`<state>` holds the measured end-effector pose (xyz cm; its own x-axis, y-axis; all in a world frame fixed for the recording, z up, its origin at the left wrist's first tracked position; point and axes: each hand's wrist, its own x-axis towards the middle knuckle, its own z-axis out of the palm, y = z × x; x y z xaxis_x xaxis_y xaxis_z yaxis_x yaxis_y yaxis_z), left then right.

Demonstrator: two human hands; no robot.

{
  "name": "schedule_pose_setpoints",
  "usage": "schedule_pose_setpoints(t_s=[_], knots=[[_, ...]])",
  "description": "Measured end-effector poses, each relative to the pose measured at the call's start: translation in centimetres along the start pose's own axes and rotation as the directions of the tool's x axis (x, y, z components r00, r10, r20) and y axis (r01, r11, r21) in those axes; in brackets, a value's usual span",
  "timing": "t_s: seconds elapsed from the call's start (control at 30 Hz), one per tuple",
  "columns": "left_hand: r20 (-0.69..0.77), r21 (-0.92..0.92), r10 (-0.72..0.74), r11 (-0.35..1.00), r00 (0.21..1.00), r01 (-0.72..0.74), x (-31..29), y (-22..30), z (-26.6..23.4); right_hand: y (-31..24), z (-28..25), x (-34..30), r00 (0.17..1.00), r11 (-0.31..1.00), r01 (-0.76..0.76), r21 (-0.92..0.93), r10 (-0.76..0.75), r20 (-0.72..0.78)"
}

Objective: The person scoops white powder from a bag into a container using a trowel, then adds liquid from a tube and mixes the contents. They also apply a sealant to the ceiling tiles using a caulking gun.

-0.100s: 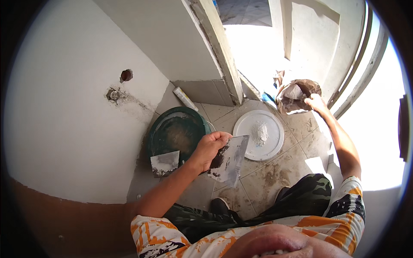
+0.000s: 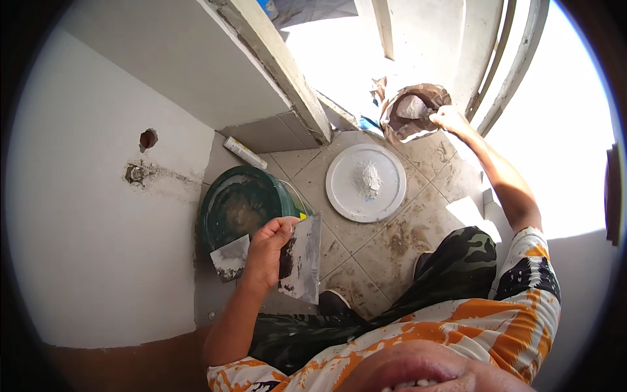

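Observation:
A flat rectangular steel trowel (image 2: 305,258), smeared with dark and pale residue, is gripped in my left hand (image 2: 264,251), in front of a green bucket (image 2: 219,189). Another flat plate (image 2: 232,257) with similar stains lies by the bucket's near rim. My right hand (image 2: 450,119) is closed at the rim of a crumpled brown paper bag (image 2: 400,130), with white powder (image 2: 410,106) visible in its mouth. Between the hands, a round white lid (image 2: 339,196) lies on the floor, bearing a small heap of white powder (image 2: 369,179).
Behind the bucket a white tube (image 2: 245,152) lies by the wall. The left wall has a round hole (image 2: 148,138) and a rough patch (image 2: 135,173). A door frame (image 2: 281,72) stands ahead. Dirty floor tiles (image 2: 392,245) lie before my feet.
The view has shifted, so the scene sits further left. My left hand has drawn the trowel slightly nearer to me. The powder inside the bag shows brighter.

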<state>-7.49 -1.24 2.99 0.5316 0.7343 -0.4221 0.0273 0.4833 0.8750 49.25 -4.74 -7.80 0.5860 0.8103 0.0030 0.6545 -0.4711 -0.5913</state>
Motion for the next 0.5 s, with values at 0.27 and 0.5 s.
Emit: schedule_pose_setpoints(t_s=[0.27, 0.5], knots=[[-0.114, -0.072, 0.035, 0.996, 0.993, -0.044, -6.6, 1.8, -2.2, -2.3, 4.1, -5.8, 0.991, 0.988, -0.059, 0.141, 0.041, 0.128], [-0.105, -0.093, 0.056, 0.993, 0.993, -0.066, -6.3, 1.8, -1.9, -3.6, 3.2, -6.7, 0.995, 0.983, -0.064, 0.174, 0.05, 0.083]])
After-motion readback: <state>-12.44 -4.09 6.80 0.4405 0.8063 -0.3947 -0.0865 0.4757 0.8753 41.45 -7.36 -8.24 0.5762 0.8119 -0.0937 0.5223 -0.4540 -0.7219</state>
